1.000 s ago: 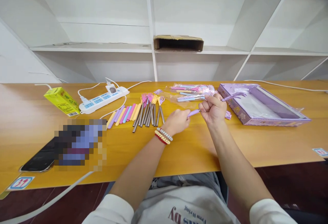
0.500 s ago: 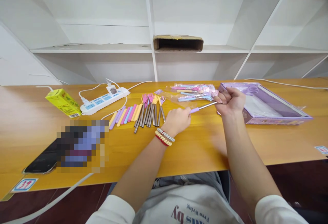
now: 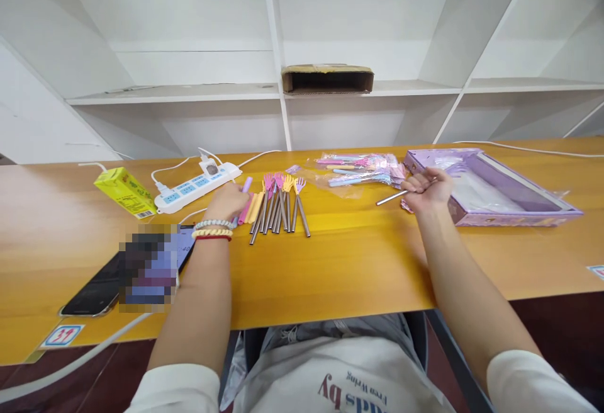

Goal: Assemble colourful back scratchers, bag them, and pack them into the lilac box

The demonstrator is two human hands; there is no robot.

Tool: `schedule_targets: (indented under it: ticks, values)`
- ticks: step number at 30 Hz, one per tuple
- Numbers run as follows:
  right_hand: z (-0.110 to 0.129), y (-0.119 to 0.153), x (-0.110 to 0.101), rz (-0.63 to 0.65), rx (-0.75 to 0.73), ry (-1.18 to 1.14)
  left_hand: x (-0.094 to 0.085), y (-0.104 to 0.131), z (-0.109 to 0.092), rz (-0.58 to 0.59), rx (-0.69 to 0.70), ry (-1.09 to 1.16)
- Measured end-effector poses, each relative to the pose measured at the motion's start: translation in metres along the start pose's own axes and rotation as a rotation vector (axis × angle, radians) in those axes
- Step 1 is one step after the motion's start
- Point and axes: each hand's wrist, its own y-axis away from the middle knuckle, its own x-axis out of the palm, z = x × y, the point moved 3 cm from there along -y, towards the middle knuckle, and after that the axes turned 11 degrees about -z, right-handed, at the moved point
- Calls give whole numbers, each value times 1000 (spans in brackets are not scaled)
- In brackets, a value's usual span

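Observation:
My left hand (image 3: pixel 227 200) is over the row of coloured tubes (image 3: pixel 253 205). Its fingers are closed on a purple tube (image 3: pixel 247 184), whose end sticks up past them; the rest of the tube is hidden. My right hand (image 3: pixel 428 190) grips a back scratcher by its bare metal rod (image 3: pixel 391 198), which points left, with a purple claw head (image 3: pixel 455 169) beyond the fingers. Between my hands lies a bunch of back scratchers (image 3: pixel 278 208) with metal rods and pink, yellow and purple claws.
Plastic-wrapped back scratchers (image 3: pixel 361 170) lie toward the back. An open purple box (image 3: pixel 514 218) stands at right. Left are a power strip (image 3: pixel 198 187), a yellow drink carton (image 3: pixel 125 192) and a phone (image 3: pixel 92 287). A cardboard box (image 3: pixel 328 79) sits on the white shelf.
My left hand has moved left to the tube row, taking the purple tube off the rod. The rod stays in my right hand, its bare end now showing.

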Motion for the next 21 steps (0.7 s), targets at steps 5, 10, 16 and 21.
schedule_targets:
  ticks: [5, 10, 16, 21]
  values:
    - [-31, 6, 2, 103, 139, 21, 5, -11, 22, 58, -104, -51]
    - [-41, 14, 5, 143, 179, 78, 20, -13, 29, 77, -89, -6]
    - [-49, 19, 6, 176, 219, 99, 24, -13, 33, 45, -80, 21]
    - [-54, 30, 13, 247, 225, 46, 16, 7, -2, -333, -50, 53]
